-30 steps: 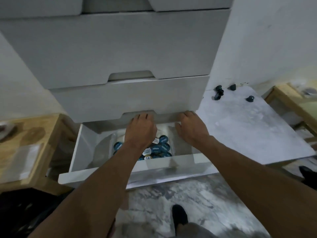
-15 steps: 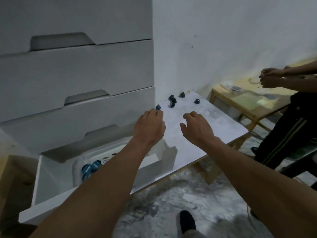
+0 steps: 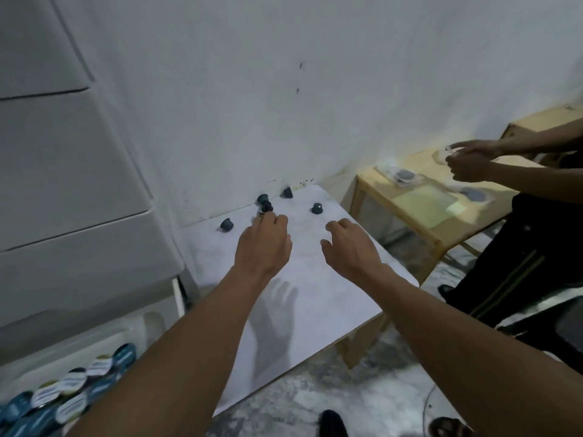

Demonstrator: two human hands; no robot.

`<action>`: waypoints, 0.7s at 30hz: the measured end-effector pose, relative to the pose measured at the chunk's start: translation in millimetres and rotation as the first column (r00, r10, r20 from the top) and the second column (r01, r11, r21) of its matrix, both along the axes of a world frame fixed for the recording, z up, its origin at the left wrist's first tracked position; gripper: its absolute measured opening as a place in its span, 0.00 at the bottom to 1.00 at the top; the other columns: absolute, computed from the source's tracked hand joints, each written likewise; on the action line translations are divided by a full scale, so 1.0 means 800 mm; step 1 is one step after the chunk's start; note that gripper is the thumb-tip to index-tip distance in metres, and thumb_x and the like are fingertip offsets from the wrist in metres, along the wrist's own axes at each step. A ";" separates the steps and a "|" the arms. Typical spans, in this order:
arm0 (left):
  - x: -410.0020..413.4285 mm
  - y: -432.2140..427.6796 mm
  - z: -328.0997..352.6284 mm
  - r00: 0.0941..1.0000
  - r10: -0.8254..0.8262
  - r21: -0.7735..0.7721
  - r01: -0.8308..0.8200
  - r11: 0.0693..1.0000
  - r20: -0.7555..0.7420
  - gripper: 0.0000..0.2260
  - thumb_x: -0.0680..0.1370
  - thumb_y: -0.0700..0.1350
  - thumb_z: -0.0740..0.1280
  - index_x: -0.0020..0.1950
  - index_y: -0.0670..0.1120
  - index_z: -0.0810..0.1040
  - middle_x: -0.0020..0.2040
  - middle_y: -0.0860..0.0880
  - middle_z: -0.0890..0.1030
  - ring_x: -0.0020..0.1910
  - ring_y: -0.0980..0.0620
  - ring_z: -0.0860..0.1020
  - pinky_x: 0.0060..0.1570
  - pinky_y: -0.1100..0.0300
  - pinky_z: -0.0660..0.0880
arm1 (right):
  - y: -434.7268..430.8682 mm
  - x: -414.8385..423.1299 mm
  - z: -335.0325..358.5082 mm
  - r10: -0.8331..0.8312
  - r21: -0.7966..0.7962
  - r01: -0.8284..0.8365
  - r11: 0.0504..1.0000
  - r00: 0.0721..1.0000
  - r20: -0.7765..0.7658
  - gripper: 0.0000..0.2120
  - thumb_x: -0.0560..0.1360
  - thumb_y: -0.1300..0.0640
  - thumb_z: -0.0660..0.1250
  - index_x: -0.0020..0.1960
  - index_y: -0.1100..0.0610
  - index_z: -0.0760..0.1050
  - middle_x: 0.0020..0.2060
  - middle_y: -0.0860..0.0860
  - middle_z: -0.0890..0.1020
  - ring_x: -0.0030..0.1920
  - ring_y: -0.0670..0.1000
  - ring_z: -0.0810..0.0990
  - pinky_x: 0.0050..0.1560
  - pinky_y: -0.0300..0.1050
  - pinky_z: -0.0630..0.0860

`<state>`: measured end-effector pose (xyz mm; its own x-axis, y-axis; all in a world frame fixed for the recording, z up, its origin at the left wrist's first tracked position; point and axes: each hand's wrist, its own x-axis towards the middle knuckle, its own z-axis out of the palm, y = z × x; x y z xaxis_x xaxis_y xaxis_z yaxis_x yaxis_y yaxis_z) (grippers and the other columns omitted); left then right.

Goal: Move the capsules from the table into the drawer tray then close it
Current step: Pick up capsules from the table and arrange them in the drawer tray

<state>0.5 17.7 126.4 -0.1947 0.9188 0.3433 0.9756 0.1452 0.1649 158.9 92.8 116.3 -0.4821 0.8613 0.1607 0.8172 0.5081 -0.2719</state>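
Observation:
Several dark capsules lie at the far end of the white table (image 3: 315, 294), near the wall: one at the left (image 3: 226, 224), a pair (image 3: 264, 202), one by the wall (image 3: 287, 193) and one at the right (image 3: 316, 208). My left hand (image 3: 263, 244) reaches over the table, and its fingertips are at the near capsule of the pair without closing on it. My right hand (image 3: 347, 247) hovers beside it with relaxed fingers, short of the right capsule, holding nothing. The open drawer's tray (image 3: 94, 342) at the bottom left holds several blue-lidded capsules (image 3: 63, 395).
The white drawer unit (image 3: 63, 184) stands to the left of the table. A wooden table (image 3: 419, 203) with small items is at the right, and another person's hands (image 3: 467, 159) work over it. That person stands close to the white table's right corner.
My view has swung right from the drawer to the table. Both hands have left the drawer and moved forward over the table toward the capsules, the left hand now reaching the pair.

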 end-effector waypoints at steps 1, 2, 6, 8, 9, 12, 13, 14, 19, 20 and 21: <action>0.005 0.017 -0.004 1.000 0.019 -0.007 -0.019 1.000 0.021 0.10 0.77 0.44 0.62 0.55 0.40 0.75 0.52 0.42 0.77 0.49 0.42 0.77 0.40 0.52 0.73 | 0.020 0.004 -0.003 0.010 -0.015 -0.010 1.000 1.000 0.008 0.14 0.77 0.53 0.61 0.58 0.60 0.73 0.55 0.58 0.77 0.54 0.60 0.75 0.51 0.51 0.74; 0.011 0.033 -0.009 0.999 0.037 -0.017 -0.036 0.999 0.039 0.10 0.77 0.44 0.62 0.55 0.40 0.75 0.52 0.42 0.77 0.48 0.41 0.77 0.39 0.52 0.73 | 0.038 0.007 -0.006 0.021 -0.027 -0.020 0.999 1.000 0.011 0.14 0.77 0.53 0.61 0.58 0.60 0.73 0.55 0.58 0.77 0.54 0.60 0.75 0.51 0.51 0.73; 0.022 0.079 -0.028 0.995 0.082 -0.079 -0.077 0.994 0.061 0.08 0.74 0.41 0.66 0.51 0.40 0.76 0.48 0.41 0.78 0.44 0.40 0.78 0.36 0.51 0.75 | 0.099 0.006 -0.017 0.079 -0.084 -0.077 0.994 0.996 0.030 0.14 0.77 0.54 0.60 0.59 0.61 0.72 0.56 0.59 0.77 0.54 0.61 0.75 0.53 0.52 0.73; 0.018 0.098 -0.036 0.993 0.106 -0.116 -0.100 0.988 0.048 0.06 0.72 0.40 0.68 0.47 0.39 0.77 0.44 0.41 0.78 0.39 0.40 0.78 0.31 0.53 0.74 | 0.125 0.000 -0.022 0.098 -0.113 -0.093 0.989 0.995 0.037 0.15 0.78 0.54 0.60 0.60 0.61 0.72 0.56 0.59 0.76 0.55 0.61 0.75 0.53 0.51 0.72; 0.013 0.107 -0.039 0.992 0.118 -0.123 -0.112 0.986 0.043 0.06 0.71 0.39 0.68 0.46 0.39 0.77 0.43 0.41 0.78 0.38 0.40 0.78 0.29 0.54 0.73 | 0.137 -0.005 -0.024 0.104 -0.126 -0.099 0.987 0.994 0.035 0.16 0.78 0.55 0.60 0.62 0.61 0.71 0.57 0.59 0.76 0.55 0.61 0.75 0.53 0.51 0.72; -0.002 0.133 -0.049 0.986 0.157 -0.154 -0.147 0.977 0.055 0.07 0.73 0.40 0.66 0.49 0.39 0.77 0.46 0.40 0.78 0.42 0.40 0.78 0.33 0.53 0.73 | 0.169 -0.021 -0.033 0.132 -0.160 -0.127 0.979 0.991 0.018 0.20 0.78 0.55 0.59 0.69 0.59 0.67 0.61 0.58 0.74 0.58 0.60 0.74 0.55 0.50 0.72; -0.008 0.141 -0.051 0.982 0.178 -0.171 -0.166 0.971 0.058 0.08 0.75 0.41 0.64 0.51 0.39 0.76 0.49 0.41 0.77 0.46 0.41 0.77 0.36 0.52 0.72 | 0.179 -0.027 -0.037 0.145 -0.171 -0.140 0.975 0.989 0.017 0.21 0.78 0.55 0.59 0.70 0.59 0.66 0.62 0.58 0.74 0.59 0.59 0.74 0.56 0.49 0.71; -0.014 0.150 -0.055 0.979 0.196 -0.195 -0.183 0.964 0.053 0.09 0.77 0.42 0.62 0.54 0.40 0.75 0.52 0.42 0.77 0.49 0.42 0.76 0.38 0.52 0.72 | 0.190 -0.034 -0.042 0.158 -0.183 -0.151 0.971 0.987 0.020 0.21 0.78 0.56 0.59 0.70 0.58 0.66 0.62 0.57 0.74 0.59 0.59 0.74 0.56 0.49 0.71; -0.062 0.200 -0.088 0.971 0.234 -0.262 -0.215 0.941 0.042 0.10 0.79 0.43 0.60 0.58 0.41 0.72 0.57 0.42 0.74 0.54 0.43 0.74 0.47 0.52 0.73 | 0.246 -0.073 -0.071 0.166 -0.237 -0.151 0.960 0.985 0.044 0.16 0.78 0.56 0.59 0.64 0.59 0.71 0.60 0.58 0.74 0.58 0.60 0.74 0.57 0.50 0.72; -0.073 0.209 -0.095 0.969 0.244 -0.274 -0.222 0.936 0.048 0.10 0.78 0.42 0.61 0.58 0.41 0.72 0.57 0.41 0.74 0.54 0.42 0.74 0.47 0.52 0.74 | 0.257 -0.082 -0.077 0.169 -0.250 -0.149 0.957 0.984 0.059 0.15 0.77 0.56 0.60 0.62 0.60 0.72 0.58 0.58 0.75 0.57 0.60 0.75 0.56 0.51 0.73; -0.083 0.219 -0.102 0.966 0.253 -0.287 -0.229 0.930 0.051 0.10 0.78 0.41 0.61 0.59 0.41 0.72 0.58 0.41 0.74 0.54 0.42 0.74 0.48 0.52 0.74 | 0.269 -0.091 -0.084 0.174 -0.258 -0.149 0.955 0.982 0.078 0.14 0.77 0.56 0.60 0.60 0.60 0.72 0.57 0.58 0.75 0.55 0.60 0.75 0.55 0.51 0.74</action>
